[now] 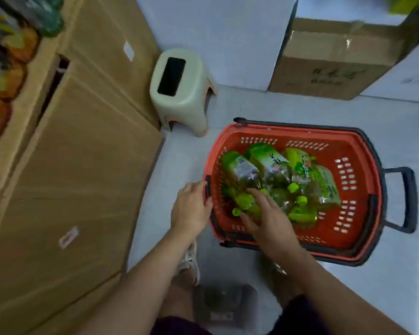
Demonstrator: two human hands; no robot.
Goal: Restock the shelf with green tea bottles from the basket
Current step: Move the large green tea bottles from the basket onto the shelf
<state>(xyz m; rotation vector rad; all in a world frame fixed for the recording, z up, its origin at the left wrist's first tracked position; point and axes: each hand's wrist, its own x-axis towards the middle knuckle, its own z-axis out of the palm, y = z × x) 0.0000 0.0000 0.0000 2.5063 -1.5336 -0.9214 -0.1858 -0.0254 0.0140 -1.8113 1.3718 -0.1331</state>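
Both our forearms reach forward and down from the bottom of the view. Our left hand [191, 206] lies flat against the outer left wall of the basket [356, 189], fingers straight and loosely spread, fingertips touching the dark rim, gripping nothing. Our right hand [269, 218] is inside the basket, palm down, fingers curled over one green tea bottle [246, 203] that lies on its side near the left wall, its bright green cap pointing toward us; the grip looks closed around it, though blur softens the detail. The other bottles [288, 175] lie heaped in the basket, clear plastic with glossy green labels and lime caps, leaning across one another. The basket is red plastic with slotted walls, a dark rim and a dark pull handle on its right side, and it stands on the pale, smooth floor [300, 107]. A cream plastic stool [179, 93] stands just beyond it, beside tall brown cardboard boxes [82, 153] on the left. Another taped cardboard box [329, 64] sits farther back.
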